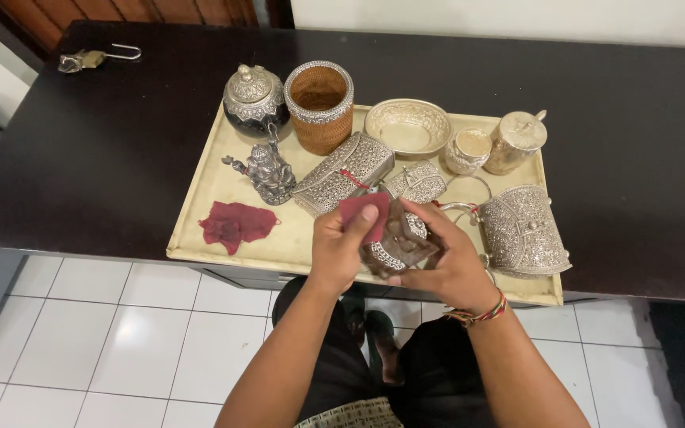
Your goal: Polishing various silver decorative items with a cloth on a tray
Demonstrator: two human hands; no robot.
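Two hands meet over the near edge of the tray, working one piece between them. The left hand [341,247] is closed on a small red cloth [364,215], thumb and fingers pinching it so that a flap stands up against the piece. The right hand [447,265] is clamped around a small silver filigree ornament [394,247], fingers curled over its top and side; it seems held off the tray so the cloth can reach its faces. Its shape is largely hidden by the fingers. What shows suggests a long axis running from about 7 o'clock to 1 o'clock, the far end tilted away from the person; which end is the front I cannot tell.

Outward from the hands, on the cream tray [200,238]:
- at 12 o'clock, just beyond the hands, a small filigree purse [415,182];
- at 11 o'clock, a longer filigree clutch [342,174], lying slantwise;
- at 3 o'clock, a curved silver handbag [523,231] with a ring handle;
- at 10 o'clock, a small silver figurine [267,170];
- at 9 o'clock, a second red cloth [235,223], lying flat and crumpled;
- along the far edge, a lidded dark pot [254,99], a woven cup with silver rim [319,107], an oval silver bowl [408,125], a small round box [468,150] and a lidded jar [514,141].

The tray rests on a dark surface [105,143], overhanging its near edge. A padlock [89,58] lies at the far left corner, well apart.
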